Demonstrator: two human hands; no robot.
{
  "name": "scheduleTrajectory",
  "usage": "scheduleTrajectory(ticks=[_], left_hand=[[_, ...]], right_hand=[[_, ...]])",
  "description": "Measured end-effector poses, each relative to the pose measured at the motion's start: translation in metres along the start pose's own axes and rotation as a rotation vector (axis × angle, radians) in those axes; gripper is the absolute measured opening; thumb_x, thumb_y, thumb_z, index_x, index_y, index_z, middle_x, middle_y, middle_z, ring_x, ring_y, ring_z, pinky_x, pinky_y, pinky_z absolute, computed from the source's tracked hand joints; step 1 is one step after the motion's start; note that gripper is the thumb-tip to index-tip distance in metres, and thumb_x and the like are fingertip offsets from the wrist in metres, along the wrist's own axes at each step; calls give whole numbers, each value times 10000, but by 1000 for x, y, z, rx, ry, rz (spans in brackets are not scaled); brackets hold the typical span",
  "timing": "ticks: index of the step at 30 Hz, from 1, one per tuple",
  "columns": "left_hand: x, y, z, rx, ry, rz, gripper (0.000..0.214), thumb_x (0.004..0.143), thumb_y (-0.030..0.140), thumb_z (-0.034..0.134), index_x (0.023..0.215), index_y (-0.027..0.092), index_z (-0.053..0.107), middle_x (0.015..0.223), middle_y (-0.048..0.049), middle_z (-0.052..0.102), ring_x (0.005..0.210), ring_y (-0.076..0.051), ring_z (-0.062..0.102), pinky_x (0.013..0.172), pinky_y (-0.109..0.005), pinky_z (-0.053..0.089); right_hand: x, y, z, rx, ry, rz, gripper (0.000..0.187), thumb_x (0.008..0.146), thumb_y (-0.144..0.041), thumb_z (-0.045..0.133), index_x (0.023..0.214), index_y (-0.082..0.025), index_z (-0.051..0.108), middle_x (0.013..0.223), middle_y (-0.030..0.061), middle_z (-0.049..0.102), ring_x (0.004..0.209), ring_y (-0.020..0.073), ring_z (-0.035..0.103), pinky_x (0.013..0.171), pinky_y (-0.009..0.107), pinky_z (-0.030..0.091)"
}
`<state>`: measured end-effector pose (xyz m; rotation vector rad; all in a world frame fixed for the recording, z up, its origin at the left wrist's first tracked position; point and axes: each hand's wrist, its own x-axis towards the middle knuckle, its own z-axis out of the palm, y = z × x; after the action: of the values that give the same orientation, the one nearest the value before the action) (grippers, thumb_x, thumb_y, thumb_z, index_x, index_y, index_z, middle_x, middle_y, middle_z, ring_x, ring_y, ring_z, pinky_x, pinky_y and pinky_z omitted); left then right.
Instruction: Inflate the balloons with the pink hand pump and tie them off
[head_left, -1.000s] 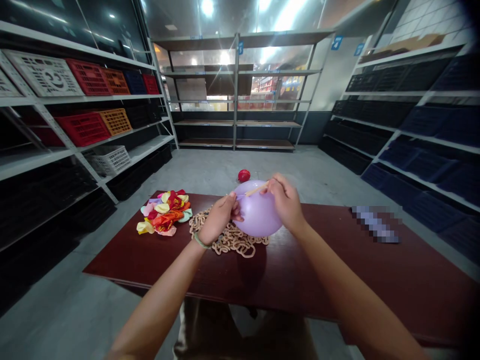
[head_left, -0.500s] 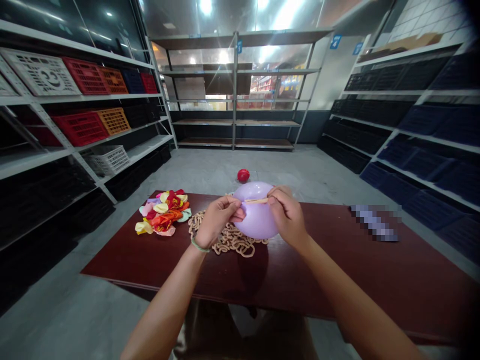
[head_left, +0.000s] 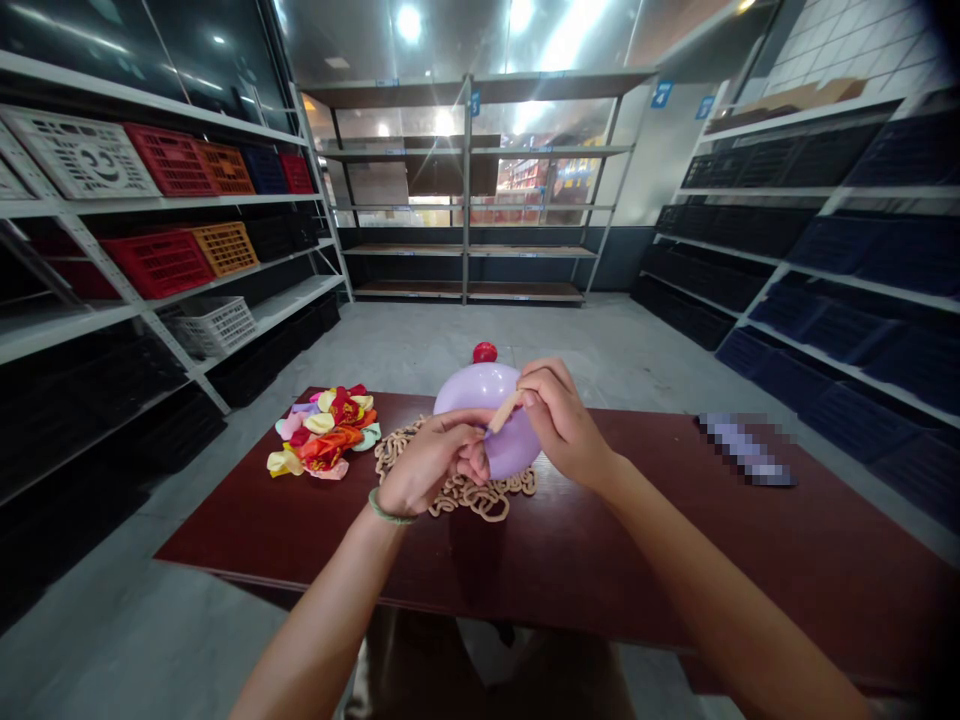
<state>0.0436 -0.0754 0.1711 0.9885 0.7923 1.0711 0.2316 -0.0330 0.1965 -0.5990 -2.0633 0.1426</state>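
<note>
An inflated purple balloon (head_left: 484,385) is held above the table, between my two hands. My left hand (head_left: 442,460) is closed around its neck, with the fingers curled at the knot end. In a pinch, my right hand (head_left: 559,415) has a tan elastic band (head_left: 504,412), stretched across toward the balloon's neck. Under the balloon lies a pile of tan elastic bands (head_left: 487,505), partly hidden by my left hand. Left of it sits a heap of uninflated balloons (head_left: 330,425) in red, orange, yellow, pink and green.
The dark red table (head_left: 360,545) spans the foreground. A pixelated item (head_left: 742,450) lies on its right side. Beyond the table a red ball-like object (head_left: 484,352) rests on the floor. Shelves with crates (head_left: 169,160) line the left; a rack (head_left: 466,200) stands behind.
Both hands and the balloon have shifted slightly left. The elastic band has turned from nearly level to slanting up toward my right hand. My left hand has rolled over the balloon's neck.
</note>
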Motion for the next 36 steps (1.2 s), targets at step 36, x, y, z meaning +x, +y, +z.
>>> scheduleTrajectory(ticks=[36], left_hand=[[-19, -10, 5, 351, -90, -38, 444, 899, 550, 533, 688, 161, 565, 445, 76, 418, 424, -101, 556, 515, -232, 495]], right_hand=[[36, -15, 22, 316, -561, 245, 257, 959, -460, 512, 904, -233, 620, 625, -58, 594, 547, 85, 528, 537, 234, 364]])
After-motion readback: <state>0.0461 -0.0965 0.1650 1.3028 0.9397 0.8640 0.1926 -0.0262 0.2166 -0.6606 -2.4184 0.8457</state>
